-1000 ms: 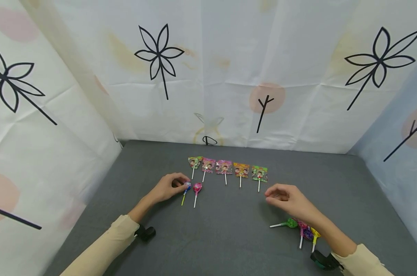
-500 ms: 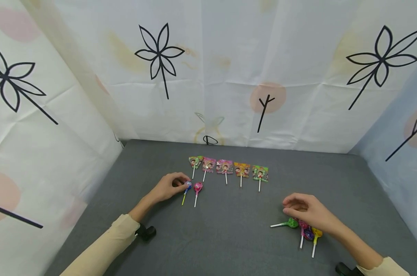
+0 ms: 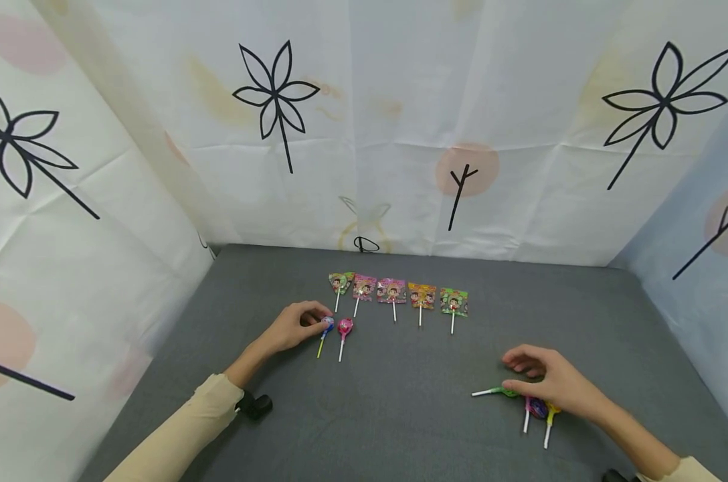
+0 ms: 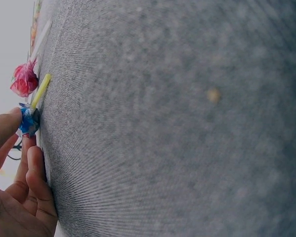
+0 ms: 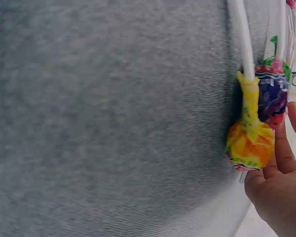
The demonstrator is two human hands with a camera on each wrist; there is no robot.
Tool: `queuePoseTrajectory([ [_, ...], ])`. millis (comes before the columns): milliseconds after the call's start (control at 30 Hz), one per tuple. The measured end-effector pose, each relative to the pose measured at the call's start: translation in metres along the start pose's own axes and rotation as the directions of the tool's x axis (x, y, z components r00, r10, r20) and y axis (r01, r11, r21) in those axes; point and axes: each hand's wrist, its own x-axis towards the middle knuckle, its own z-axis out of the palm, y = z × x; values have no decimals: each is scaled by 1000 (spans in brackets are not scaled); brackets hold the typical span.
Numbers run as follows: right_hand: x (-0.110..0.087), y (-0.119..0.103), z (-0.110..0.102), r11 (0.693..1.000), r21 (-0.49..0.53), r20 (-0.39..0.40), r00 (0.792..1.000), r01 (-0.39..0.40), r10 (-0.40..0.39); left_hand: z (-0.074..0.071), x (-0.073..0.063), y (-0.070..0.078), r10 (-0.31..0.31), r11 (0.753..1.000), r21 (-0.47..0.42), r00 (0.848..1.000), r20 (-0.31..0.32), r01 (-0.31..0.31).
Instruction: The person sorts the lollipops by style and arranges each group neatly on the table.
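Observation:
At the left, my left hand (image 3: 298,326) pinches the head of a blue lollipop (image 4: 29,121) with a yellow stick between thumb and fingers. Just right of it a pink lollipop (image 3: 344,327) lies on the grey table with its white stick pointing toward me. My right hand (image 3: 559,383) is over a cluster of lollipops, its thumb and fingers apart. Under and beside it lie a green lollipop (image 3: 508,391), a dark purple one (image 5: 273,96) and a yellow one (image 5: 251,143). A pink one among them is mostly hidden by the hand.
Behind the left hand runs a row of several flat-wrapped lollipops, from a green one (image 3: 340,282) to another green one (image 3: 454,301) at the right. The grey table (image 3: 400,415) ends at a white patterned cloth backdrop (image 3: 400,134) at the back and sides.
My right hand has moved right and toward me, from beyond the lollipop cluster to over it, and its thumb and fingers have spread. The left hand stays on the blue lollipop.

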Motion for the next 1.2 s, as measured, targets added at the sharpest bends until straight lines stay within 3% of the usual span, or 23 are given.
queuePoseTrajectory([
  [300, -6, 10, 9, 996, -33, -62, 995, 80, -82, 0, 0, -1, 2, 1000, -2, 1000, 2, -2],
  [533, -6, 10, 12, 988, 0, -58, 987, 152, -151, 0, -1, -2, 4, 1000, -9, 1000, 3, -4],
  [967, -4, 10, 13, 985, 14, -40, 985, 171, -170, -1, -1, 0, 0, 1000, -7, 1000, -1, 0],
  [1200, -3, 5, 8, 994, 46, -20, 995, 100, -99, -1, -1, -1, 7, 1000, -17, 1000, 0, -7],
])
